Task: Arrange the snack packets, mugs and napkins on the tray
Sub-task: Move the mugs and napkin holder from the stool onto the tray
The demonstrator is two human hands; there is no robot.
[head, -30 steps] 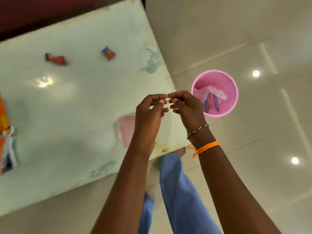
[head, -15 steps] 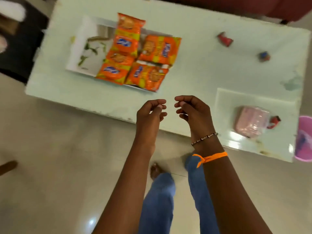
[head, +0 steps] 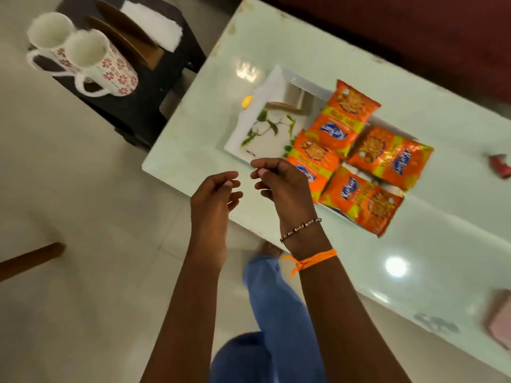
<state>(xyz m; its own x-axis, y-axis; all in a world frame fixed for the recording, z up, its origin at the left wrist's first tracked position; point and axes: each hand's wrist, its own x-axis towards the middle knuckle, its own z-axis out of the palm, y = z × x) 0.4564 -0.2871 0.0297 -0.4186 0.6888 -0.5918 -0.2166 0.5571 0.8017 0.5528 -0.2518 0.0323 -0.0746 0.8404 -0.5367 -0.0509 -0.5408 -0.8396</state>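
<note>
On the tray (head: 258, 139), four orange snack packets (head: 359, 158) are laid; near it, both hands (head: 215, 194) (head: 282, 183) are held loosely curled, nothing gripped.

Bright indoor light, ceiling lamp glare on glossy table (head: 414, 272), motion blur, wide-angle edge distortion

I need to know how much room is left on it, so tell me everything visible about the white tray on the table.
The white tray is rectangular and shallow with a raised rim, printed with green leaves and a brown twig; it looks like plastic or melamine. It lies flat on the pale glass-topped table, near its left end. Four orange snack packets cover its right part and overhang the edge; its left part is bare. Neither hand touches it.
</note>
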